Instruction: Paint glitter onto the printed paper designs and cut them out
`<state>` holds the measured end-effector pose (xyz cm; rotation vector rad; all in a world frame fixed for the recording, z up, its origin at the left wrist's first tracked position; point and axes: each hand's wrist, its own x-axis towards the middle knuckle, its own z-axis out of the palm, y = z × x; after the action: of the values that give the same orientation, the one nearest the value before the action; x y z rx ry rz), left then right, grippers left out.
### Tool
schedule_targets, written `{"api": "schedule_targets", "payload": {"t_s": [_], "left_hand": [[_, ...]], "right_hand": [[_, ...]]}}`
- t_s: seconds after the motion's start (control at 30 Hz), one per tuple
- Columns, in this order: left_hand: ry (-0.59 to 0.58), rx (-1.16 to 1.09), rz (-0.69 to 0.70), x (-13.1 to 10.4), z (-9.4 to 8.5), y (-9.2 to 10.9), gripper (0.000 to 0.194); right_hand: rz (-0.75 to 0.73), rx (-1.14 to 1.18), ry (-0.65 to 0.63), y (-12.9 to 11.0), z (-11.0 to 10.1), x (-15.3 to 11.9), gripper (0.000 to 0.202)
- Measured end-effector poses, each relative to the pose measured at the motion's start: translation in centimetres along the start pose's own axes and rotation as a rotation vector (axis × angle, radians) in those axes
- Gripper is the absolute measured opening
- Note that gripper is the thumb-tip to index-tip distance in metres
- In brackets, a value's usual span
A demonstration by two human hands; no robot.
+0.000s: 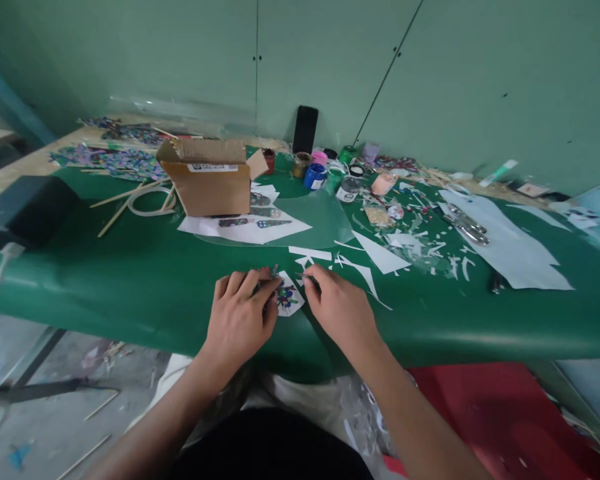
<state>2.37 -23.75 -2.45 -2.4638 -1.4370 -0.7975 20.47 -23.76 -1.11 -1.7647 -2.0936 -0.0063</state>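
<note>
A small white paper piece [292,301] with a colourful blue, green and red pattern lies on the green table cover [155,280] near its front edge. Over the paper's left part is my left hand [244,308], its fingers bent and closed on it. On the right, my right hand [337,303] pinches a thin, dark tool [301,275] between thumb and forefinger, its tip pointing left at the paper's upper right. The tool is too small to make out fully.
Behind my hands stand an open cardboard box [210,190], paint jars [315,177] and a black phone [305,129]. Paper scraps [380,252] are scattered to the right, near white sheets [510,243]. A dark box [27,210] sits at the left.
</note>
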Motion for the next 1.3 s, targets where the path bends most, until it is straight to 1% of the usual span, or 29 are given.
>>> {"api": "schedule_targets", "payload": {"t_s": [0.13, 0.27, 0.37, 0.5, 0.6, 0.67, 0.73, 0.83, 0.93, 1.0, 1.1, 1.2, 1.3], "left_hand": [[0.000, 0.033, -0.039, -0.6, 0.2, 1.0, 0.029], [-0.015, 0.043, -0.055, -1.1, 0.3, 1.8, 0.031], [-0.008, 0.017, -0.068, -1.3, 0.6, 1.7, 0.033], [-0.004, 0.021, -0.066, -1.5, 0.9, 1.6, 0.033], [0.001, 0.018, -0.059, -1.4, 0.8, 1.5, 0.031], [0.003, -0.009, -0.045, -1.2, 0.6, 1.0, 0.029], [-0.020, -0.061, -0.017, -0.7, 0.3, 0.2, 0.025], [-0.105, -0.144, 0.043, 0.4, 0.0, -1.7, 0.020], [-0.195, -0.172, 0.129, 1.6, -0.3, -3.3, 0.020], [-0.232, -0.169, 0.191, 2.2, -0.5, -3.8, 0.025], [-0.218, -0.126, 0.244, 2.6, -0.8, -4.0, 0.035], [-0.166, -0.082, 0.229, 2.3, -0.8, -3.9, 0.038], [-0.160, -0.140, 0.235, 1.8, -0.6, -3.9, 0.040]], "right_hand": [[0.020, -0.028, -0.032, -1.0, -0.1, 0.5, 0.024], [0.005, -0.060, -0.101, -1.8, 0.0, 1.1, 0.024], [-0.014, -0.085, -0.131, -2.2, 0.3, 1.4, 0.022], [-0.019, -0.111, -0.109, -2.5, 0.5, 1.3, 0.023], [-0.015, -0.111, -0.116, -2.5, 0.4, 1.3, 0.024], [-0.025, -0.098, -0.115, -2.1, 0.0, 1.3, 0.024], [-0.056, -0.069, -0.103, -1.4, -0.4, 1.5, 0.025], [-0.115, -0.003, -0.096, -0.2, -0.9, 1.6, 0.027], [-0.140, 0.043, -0.093, 0.7, -0.9, 1.4, 0.028], [-0.153, 0.060, -0.093, 0.9, -0.7, 1.1, 0.028], [-0.160, 0.087, -0.098, 0.9, -0.3, 0.6, 0.025], [-0.138, 0.101, -0.101, 0.9, -0.1, 0.2, 0.020], [-0.139, 0.094, -0.095, 0.8, -0.2, 0.0, 0.020]]}}
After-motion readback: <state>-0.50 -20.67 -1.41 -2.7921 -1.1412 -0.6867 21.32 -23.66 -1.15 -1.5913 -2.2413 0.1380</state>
